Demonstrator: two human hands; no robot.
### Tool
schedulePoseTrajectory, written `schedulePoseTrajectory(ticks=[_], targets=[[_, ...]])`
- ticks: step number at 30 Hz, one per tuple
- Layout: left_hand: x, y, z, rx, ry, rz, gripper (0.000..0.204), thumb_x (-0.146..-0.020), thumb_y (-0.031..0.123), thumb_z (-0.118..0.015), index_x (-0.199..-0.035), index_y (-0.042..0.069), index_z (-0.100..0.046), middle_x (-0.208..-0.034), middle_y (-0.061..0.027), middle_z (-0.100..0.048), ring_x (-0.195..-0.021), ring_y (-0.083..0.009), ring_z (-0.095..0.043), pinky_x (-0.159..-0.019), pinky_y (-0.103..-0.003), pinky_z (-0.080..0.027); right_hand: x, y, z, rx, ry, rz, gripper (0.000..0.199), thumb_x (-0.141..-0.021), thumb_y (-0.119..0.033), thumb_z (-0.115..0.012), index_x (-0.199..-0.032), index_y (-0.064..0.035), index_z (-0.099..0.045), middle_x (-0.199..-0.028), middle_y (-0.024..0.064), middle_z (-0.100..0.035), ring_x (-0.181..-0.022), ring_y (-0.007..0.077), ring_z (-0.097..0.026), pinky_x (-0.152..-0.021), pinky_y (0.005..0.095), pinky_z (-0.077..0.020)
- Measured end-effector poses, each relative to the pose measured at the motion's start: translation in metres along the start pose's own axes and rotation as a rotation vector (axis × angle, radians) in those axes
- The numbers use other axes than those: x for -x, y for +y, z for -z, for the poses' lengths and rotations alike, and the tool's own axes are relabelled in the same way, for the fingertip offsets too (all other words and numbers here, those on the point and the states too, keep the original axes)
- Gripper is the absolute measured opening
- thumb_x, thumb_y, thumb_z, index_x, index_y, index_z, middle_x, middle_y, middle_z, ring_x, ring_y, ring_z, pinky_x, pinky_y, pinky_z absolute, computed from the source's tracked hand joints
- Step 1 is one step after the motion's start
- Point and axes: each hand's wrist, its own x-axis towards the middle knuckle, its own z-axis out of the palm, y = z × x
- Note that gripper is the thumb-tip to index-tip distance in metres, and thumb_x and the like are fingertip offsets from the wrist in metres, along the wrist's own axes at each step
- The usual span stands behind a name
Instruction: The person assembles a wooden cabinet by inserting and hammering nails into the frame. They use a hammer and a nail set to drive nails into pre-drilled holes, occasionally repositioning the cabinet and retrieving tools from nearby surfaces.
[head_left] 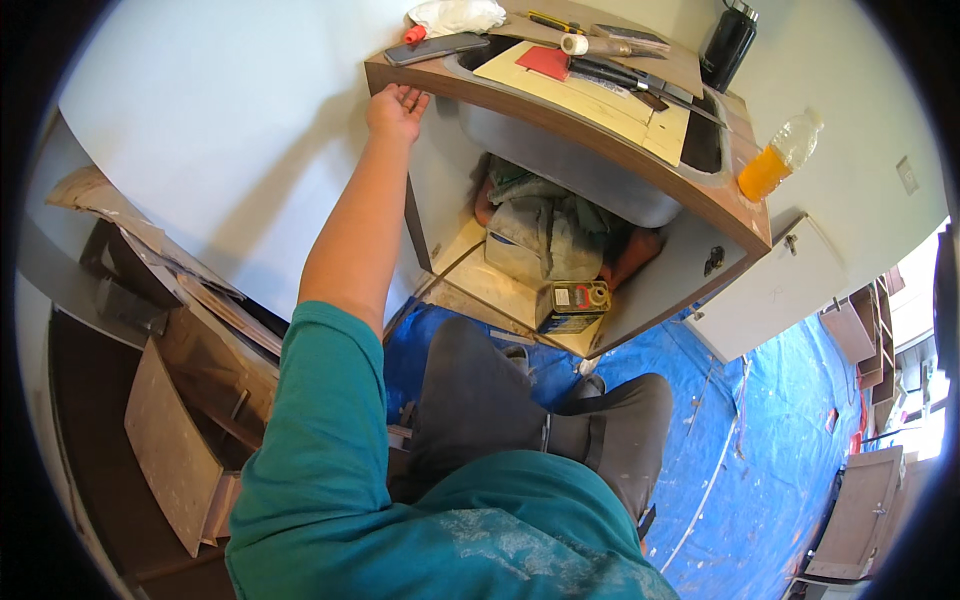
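My left hand (397, 112) is raised to the front left corner of the wooden counter (520, 98). Its fingers are slightly spread, and they touch or nearly touch the counter's lower edge. Nothing shows in that hand. A dark phone (437, 48) lies on the counter just above it, beside a white cloth (456, 16) and a red cap (414, 35). Below the counter the cabinet (425, 195) stands without a door in front, with the underside of a sink basin (560, 165) showing inside. My right hand is out of the picture.
A pale yellow board (600, 100) lies across the sink with dark-handled tools (610, 75) and a red sheet (543, 62). An orange drink bottle (780, 158) and black flask (729, 48) stand right. Below are a metal can (572, 306), rags (545, 225) and blue tarp (760, 430).
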Motion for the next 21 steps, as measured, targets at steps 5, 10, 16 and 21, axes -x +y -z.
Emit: schedulePoseTrajectory(ticks=[5, 10, 16, 21], targets=[[-0.012, 0.011, 0.018, -0.081, -0.124, 0.063, 0.046, -0.102, 0.012, -0.044, -0.147, 0.001, -0.038, -0.134, -0.0155, -0.053, -0.120, -0.0287, -0.053, -0.104, -0.048, -0.044, -0.006, -0.032, 0.000, 0.036, -0.004, -0.027, 0.035, -0.098, -0.028, -0.057, -0.076, -0.0008, -0.053, -0.063, 0.0160, -0.050, -0.062, 0.0265, -0.050, -0.057, 0.0452, -0.0385], [-0.006, 0.006, 0.022, -0.110, -0.181, 0.103, 0.034, -0.102, 0.015, -0.046, -0.134, 0.003, -0.051, -0.122, -0.0132, -0.060, -0.108, -0.0259, -0.059, -0.094, -0.044, -0.049, -0.007, -0.045, 0.002, 0.061, -0.009, -0.035, 0.036, -0.099, -0.029, -0.057, -0.076, -0.0007, -0.053, -0.063, 0.0158, -0.050, -0.062, 0.0263, -0.050, -0.057, 0.0456, -0.0384], [0.006, -0.017, 0.036, -0.499, -0.060, -0.003, 0.019, -0.100, 0.018, -0.055, -0.112, 0.005, -0.062, -0.096, -0.0072, -0.068, -0.083, -0.0190, -0.064, -0.072, -0.035, -0.053, -0.011, -0.051, 0.005, 0.081, -0.011, -0.035, 0.038, -0.099, -0.031, -0.056, -0.076, -0.0007, -0.053, -0.062, 0.0157, -0.050, -0.062, 0.0260, -0.050, -0.057, 0.0462, -0.0382], [0.001, -0.019, 0.040, -0.534, -0.041, -0.248, 0.017, -0.099, 0.020, -0.059, -0.107, 0.005, -0.062, -0.089, -0.0073, -0.069, -0.073, -0.0168, -0.064, -0.061, -0.031, -0.049, -0.016, -0.054, 0.006, 0.082, -0.012, -0.036, 0.039, -0.100, -0.032, -0.055, -0.076, -0.0006, -0.053, -0.062, 0.0155, -0.050, -0.062, 0.0258, -0.051, -0.057, 0.0466, -0.0381]])
